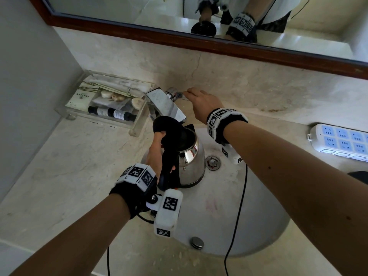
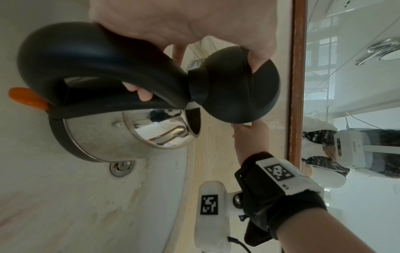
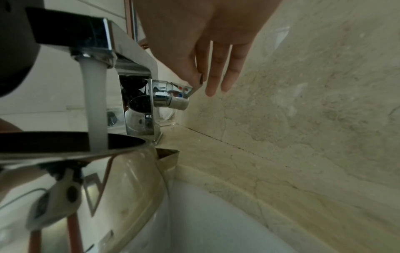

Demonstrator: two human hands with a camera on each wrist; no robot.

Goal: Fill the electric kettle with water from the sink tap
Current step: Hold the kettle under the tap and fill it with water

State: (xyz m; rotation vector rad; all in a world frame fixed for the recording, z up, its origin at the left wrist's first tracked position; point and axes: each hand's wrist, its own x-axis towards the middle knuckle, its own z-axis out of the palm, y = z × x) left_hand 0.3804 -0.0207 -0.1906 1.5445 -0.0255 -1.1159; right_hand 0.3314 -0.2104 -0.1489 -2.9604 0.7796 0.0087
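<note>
A steel electric kettle (image 1: 191, 162) with a black handle hangs over the white sink (image 1: 229, 206), right under the chrome tap spout (image 1: 165, 104). My left hand (image 1: 157, 154) grips the handle, and its thumb holds the black lid (image 1: 169, 130) tipped open. In the right wrist view a white stream of water (image 3: 95, 102) runs from the spout (image 3: 86, 34) into the kettle's mouth (image 3: 75, 142). My right hand (image 1: 203, 104) reaches to the tap lever (image 1: 175, 92). One fingertip touches the lever (image 3: 173, 95); the other fingers (image 3: 216, 68) are straight.
A clear tray (image 1: 67, 110) of toiletries stands left of the tap. A white power strip (image 1: 340, 140) lies on the counter at the right. The drain (image 1: 212, 162) sits beside the kettle. A black cable (image 1: 239, 216) crosses the basin. The mirror frame (image 1: 199, 44) runs above.
</note>
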